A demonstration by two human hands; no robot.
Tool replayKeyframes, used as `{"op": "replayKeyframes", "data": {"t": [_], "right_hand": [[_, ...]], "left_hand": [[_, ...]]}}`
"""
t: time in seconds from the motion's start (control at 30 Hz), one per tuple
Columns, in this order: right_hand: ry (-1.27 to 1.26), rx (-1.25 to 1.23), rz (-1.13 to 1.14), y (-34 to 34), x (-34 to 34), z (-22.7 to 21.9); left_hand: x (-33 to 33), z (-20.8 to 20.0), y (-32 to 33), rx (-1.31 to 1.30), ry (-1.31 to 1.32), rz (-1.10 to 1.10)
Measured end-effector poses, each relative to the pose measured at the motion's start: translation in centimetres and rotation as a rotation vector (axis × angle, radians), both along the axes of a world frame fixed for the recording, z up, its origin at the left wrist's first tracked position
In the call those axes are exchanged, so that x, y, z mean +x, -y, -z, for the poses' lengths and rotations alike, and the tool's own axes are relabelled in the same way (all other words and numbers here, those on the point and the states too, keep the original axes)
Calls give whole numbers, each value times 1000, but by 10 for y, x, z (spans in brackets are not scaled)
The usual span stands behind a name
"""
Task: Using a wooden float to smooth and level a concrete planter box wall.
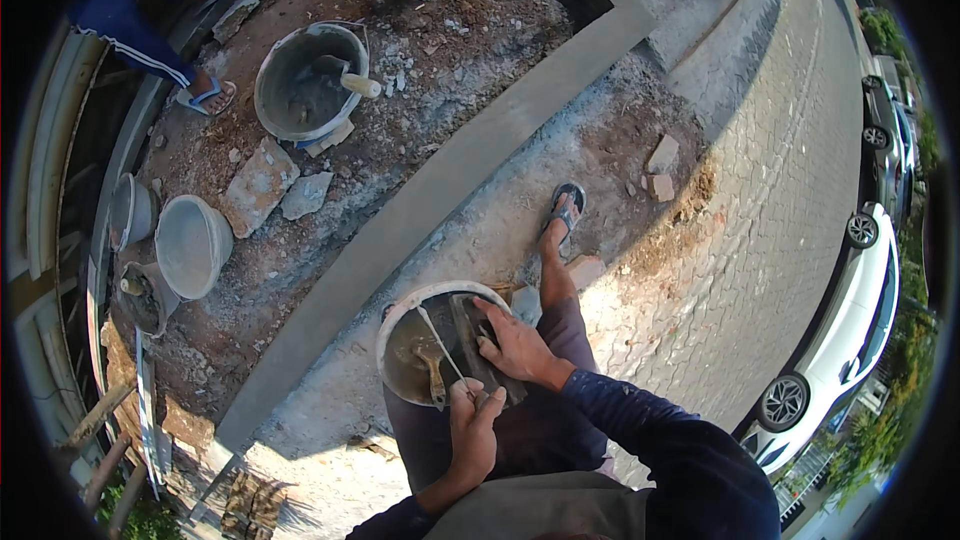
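Observation:
A round bucket (384, 345) with a pale rim sits in front of me at my lap, with grey, wet-looking content inside. My left hand (474, 430) is closed around the lower end of a thin pale rod (440, 340) that slants over the bucket; I cannot tell if it is a stick or the bucket's handle. My right hand (522, 345) grips a dark, flat, narrow board (466, 332) resting across the bucket's right side. A brush (434, 370) with a tan handle leans in the bucket, just left of the board.
A smooth grey concrete curb (400, 220) runs diagonally past me. Beyond it are a large mortar bucket (262, 90) holding a trowel (360, 85), more buckets (193, 248), stone slabs (258, 186) and another person's sandalled foot (207, 93). Paving (740, 270) and a white car (835, 340) lie right.

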State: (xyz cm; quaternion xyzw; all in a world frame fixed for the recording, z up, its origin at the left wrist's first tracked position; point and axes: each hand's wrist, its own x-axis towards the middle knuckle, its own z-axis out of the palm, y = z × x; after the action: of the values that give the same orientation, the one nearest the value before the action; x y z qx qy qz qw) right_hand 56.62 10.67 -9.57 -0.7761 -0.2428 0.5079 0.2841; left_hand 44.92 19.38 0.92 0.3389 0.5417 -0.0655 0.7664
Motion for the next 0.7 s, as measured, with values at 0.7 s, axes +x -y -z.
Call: {"op": "replayKeyframes", "data": {"t": [0.7], "right_hand": [[-861,201,1127,297,448,73]], "left_hand": [[426,178,199,-4,-150,234]]}}
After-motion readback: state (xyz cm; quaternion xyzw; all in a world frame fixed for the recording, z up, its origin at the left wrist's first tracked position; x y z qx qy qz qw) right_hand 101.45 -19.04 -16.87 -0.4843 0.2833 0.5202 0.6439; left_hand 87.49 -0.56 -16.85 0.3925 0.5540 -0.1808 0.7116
